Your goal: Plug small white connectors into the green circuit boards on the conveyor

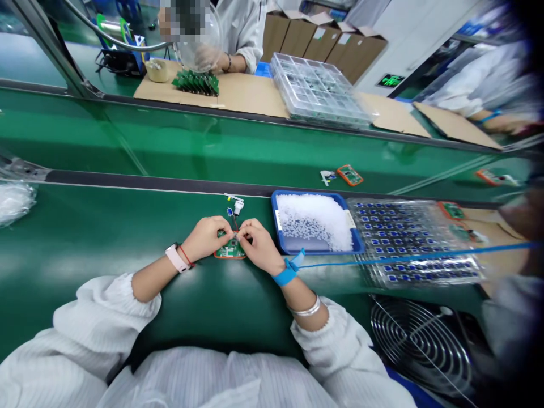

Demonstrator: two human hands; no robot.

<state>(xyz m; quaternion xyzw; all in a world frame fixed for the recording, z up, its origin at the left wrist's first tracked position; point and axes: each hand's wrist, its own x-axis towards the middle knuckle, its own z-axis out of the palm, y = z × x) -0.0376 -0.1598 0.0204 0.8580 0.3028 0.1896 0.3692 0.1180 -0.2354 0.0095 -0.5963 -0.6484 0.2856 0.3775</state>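
A green circuit board (pixel 230 250) with an orange edge lies flat on the green bench in front of me. My left hand (pixel 207 238) covers its upper left part, with thumb and index finger pinched at the board's top edge. From the other side my right hand (pixel 260 245) pinches at almost the same spot, fingertips close to the left ones. Whatever sits between the fingertips is too small to make out. Thin wires run up from there to a white cylindrical part (pixel 238 207) and a small blue piece (pixel 230 212) lying beyond the board.
Right of my hands stands a blue tray (pixel 306 193) of small white pieces (pixel 318 215). Beside it are clear blister trays (pixel 399 238) with rows of blue parts. A blue cord (pixel 408 258) runs right from my wrist. Beyond the dark rail (pixel 140 182), another person works.
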